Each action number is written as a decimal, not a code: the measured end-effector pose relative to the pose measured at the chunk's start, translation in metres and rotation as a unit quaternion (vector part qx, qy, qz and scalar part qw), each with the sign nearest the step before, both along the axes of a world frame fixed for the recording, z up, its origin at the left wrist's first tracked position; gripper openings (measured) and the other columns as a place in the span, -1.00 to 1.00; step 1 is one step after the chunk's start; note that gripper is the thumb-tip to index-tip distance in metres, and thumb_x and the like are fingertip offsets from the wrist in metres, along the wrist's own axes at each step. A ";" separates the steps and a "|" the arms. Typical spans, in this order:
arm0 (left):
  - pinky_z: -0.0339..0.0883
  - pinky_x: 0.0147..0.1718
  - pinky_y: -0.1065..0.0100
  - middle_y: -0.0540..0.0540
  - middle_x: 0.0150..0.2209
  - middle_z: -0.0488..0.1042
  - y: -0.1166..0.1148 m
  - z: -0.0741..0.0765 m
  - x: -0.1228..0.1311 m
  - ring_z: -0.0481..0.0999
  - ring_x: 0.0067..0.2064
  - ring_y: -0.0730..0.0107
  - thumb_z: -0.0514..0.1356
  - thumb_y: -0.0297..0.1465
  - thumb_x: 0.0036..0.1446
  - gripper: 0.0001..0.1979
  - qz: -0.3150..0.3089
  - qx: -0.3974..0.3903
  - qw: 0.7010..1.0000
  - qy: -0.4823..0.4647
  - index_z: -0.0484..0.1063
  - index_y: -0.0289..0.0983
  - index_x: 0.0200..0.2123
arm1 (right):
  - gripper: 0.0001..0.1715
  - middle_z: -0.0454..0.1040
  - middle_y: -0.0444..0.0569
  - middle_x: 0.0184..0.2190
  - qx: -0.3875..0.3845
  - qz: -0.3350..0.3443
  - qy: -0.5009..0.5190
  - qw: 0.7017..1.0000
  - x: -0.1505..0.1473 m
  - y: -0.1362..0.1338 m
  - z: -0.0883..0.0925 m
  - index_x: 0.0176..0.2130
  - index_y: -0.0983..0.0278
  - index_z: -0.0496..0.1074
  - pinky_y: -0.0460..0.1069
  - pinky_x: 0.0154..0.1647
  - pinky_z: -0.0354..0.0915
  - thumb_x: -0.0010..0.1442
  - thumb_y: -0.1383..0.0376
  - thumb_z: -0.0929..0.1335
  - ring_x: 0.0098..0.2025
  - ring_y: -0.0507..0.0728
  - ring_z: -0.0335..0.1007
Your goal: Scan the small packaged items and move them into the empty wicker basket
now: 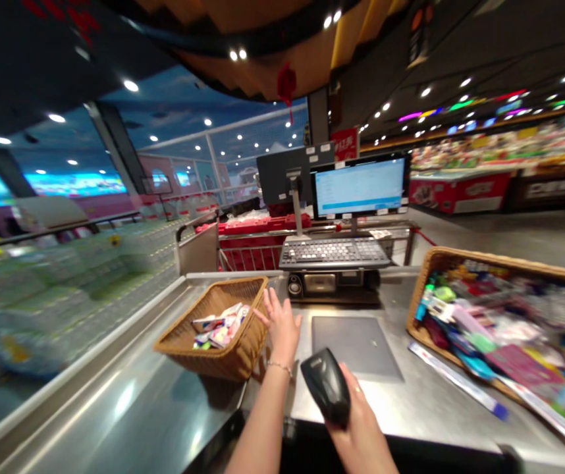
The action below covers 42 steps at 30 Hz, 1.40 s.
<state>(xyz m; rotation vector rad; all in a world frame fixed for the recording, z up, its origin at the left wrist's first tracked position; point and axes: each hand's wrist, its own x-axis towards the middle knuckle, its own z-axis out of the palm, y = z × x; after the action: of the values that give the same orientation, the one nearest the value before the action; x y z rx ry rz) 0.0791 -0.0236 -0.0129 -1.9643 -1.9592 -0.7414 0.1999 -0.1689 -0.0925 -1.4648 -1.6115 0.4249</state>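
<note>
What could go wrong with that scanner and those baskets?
The black handheld scanner in the right hand might slip and hit the steel counter. The left hand is beside the small wicker basket and could bump it. The big basket, heaped full, might spill.

- Smooth, glossy black plastic is shown on the scanner [326,387] gripped by the right hand [361,434].
- Rough woven wicker is seen on the basket [253,342] just beside the left fingers [276,309].
- Smooth, shiny steel is seen on the counter [129,401] below the fingers.
- A matt grey finish is seen on the pad [356,345] right of the fingers.
- Matt plastic is seen on the keyboard [334,253] beyond the fingers.
- The same rough wicker is seen on the second basket [440,276], well right of the fingers.
</note>
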 end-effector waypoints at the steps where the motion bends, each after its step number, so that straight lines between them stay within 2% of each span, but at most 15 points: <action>1: -0.23 0.17 -0.45 -0.39 0.35 0.01 0.000 0.000 0.002 -0.16 0.39 -0.15 0.24 -0.27 0.06 -0.59 -0.004 -0.001 1.000 -0.001 0.43 -0.26 -0.01 | -0.28 0.26 0.14 0.26 0.001 -0.001 0.001 1.000 0.001 0.000 0.000 0.21 0.32 0.24 0.20 0.30 0.16 0.03 0.49 0.24 0.34 0.28 0.08; 8: -0.23 0.17 -0.45 -0.39 0.35 0.00 -0.002 0.004 0.018 -0.16 0.40 -0.14 0.24 -0.28 0.07 -0.59 -0.018 -0.012 1.000 -0.002 0.43 -0.26 0.00 | -0.27 0.22 0.17 0.27 -0.027 0.000 0.003 1.000 0.008 -0.002 0.006 0.22 0.30 0.20 0.31 0.30 0.09 0.05 0.48 0.23 0.36 0.32 0.03; 15: -0.25 0.19 -0.42 -0.37 0.36 -0.01 -0.003 0.004 0.027 -0.19 0.40 -0.11 0.26 -0.28 0.06 -0.59 -0.029 -0.023 0.999 -0.009 0.43 -0.26 -0.01 | -0.34 0.28 0.14 0.24 0.021 -0.049 0.033 0.998 0.005 -0.005 0.006 0.18 0.31 0.25 0.26 0.30 0.11 0.07 0.47 0.20 0.34 0.29 0.09; 22: -0.27 0.19 -0.43 -0.36 0.36 0.00 -0.002 0.000 0.034 -0.18 0.40 -0.11 0.26 -0.27 0.05 -0.58 -0.043 -0.016 0.999 -0.010 0.43 -0.26 -0.01 | -0.31 0.23 0.19 0.27 -0.010 -0.016 0.011 1.000 0.017 -0.003 0.003 0.22 0.34 0.22 0.29 0.28 0.14 0.08 0.46 0.22 0.35 0.33 0.05; 29: -0.18 0.19 -0.41 -0.35 0.36 0.00 -0.003 -0.001 0.043 -0.17 0.40 -0.11 0.26 -0.27 0.06 -0.58 -0.052 -0.008 0.999 -0.003 0.43 -0.24 0.00 | -0.30 0.24 0.20 0.26 -0.005 -0.034 0.016 0.999 0.023 -0.009 0.009 0.21 0.35 0.22 0.29 0.27 0.16 0.06 0.47 0.22 0.34 0.33 0.08; 42: -0.20 0.19 -0.40 -0.33 0.36 0.02 -0.005 -0.001 0.063 -0.16 0.40 -0.09 0.28 -0.27 0.04 -0.59 -0.070 -0.012 0.997 0.007 0.44 -0.23 -0.01 | -0.34 0.27 0.16 0.25 0.010 -0.059 0.022 0.998 0.033 -0.012 0.012 0.20 0.33 0.25 0.21 0.27 0.19 0.09 0.47 0.22 0.33 0.28 0.12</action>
<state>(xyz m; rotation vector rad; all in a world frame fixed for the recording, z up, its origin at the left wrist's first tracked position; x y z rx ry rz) 0.1425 -0.0289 -0.0137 -2.1309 -1.8458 -0.7392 0.2331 -0.1811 -0.0804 -1.5169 -1.4821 0.3706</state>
